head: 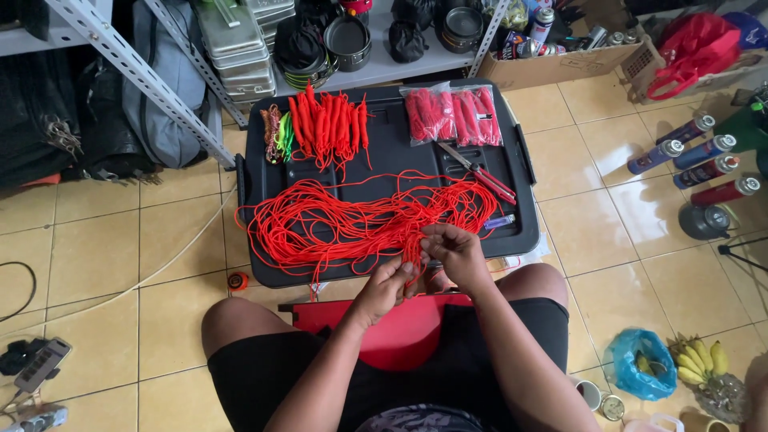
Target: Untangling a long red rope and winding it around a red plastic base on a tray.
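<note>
A loose tangle of red cord (352, 220) lies spread over a black plastic lid (384, 152) on the floor in front of me. My left hand (388, 288) and my right hand (454, 252) meet at the near edge of the lid, both pinching strands of that cord between the fingers. At the far side of the lid lie a row of bundled red cord hanks (328, 124) and clear bags of red cord (452, 114). Red-handled scissors (480, 174) rest to the right of the tangle, beside a small lighter (499, 222).
Several gas canisters (692, 156) lie on the tiles at right, with a dark kettle (704, 222) near them. Bananas (698, 360) and a blue bag (640, 364) sit at lower right. A metal shelf (352, 48) with pots stands behind the lid. A remote (40, 364) lies lower left.
</note>
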